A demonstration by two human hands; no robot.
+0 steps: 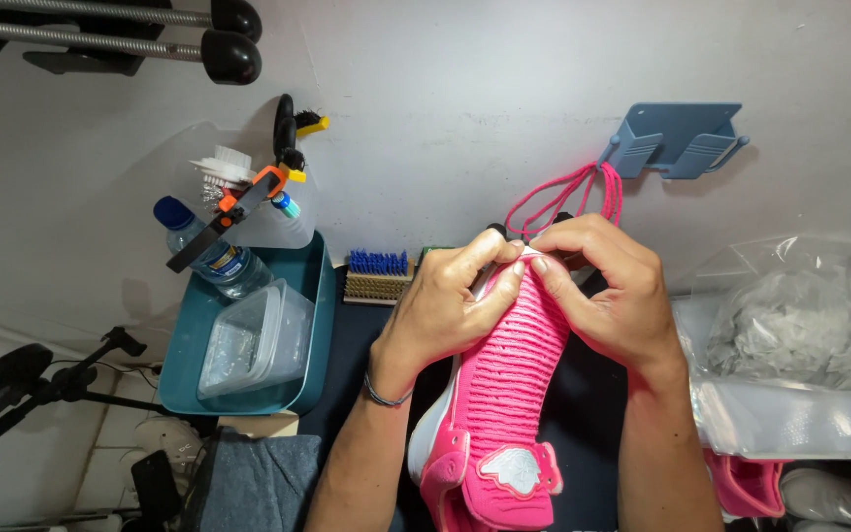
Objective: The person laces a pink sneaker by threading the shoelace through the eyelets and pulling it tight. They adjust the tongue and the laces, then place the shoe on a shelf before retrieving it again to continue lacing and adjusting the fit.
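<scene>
Pink knit shoe [504,394] sits centre frame over a dark mat [366,345], toe end up toward the wall, heel toward the camera. Left hand [445,300] and right hand [608,291] both pinch the shoe's top edge, fingertips close together, thumbs on the knit. Pink laces [568,197] hang from a blue wall hook [677,138] just behind the hands. Left of the shoe: teal tray [184,369] with a clear tub [253,340] and water bottle [204,246]. Blue-bristle brush [378,274] beside the tray. Plastic bag [790,345] at right.
</scene>
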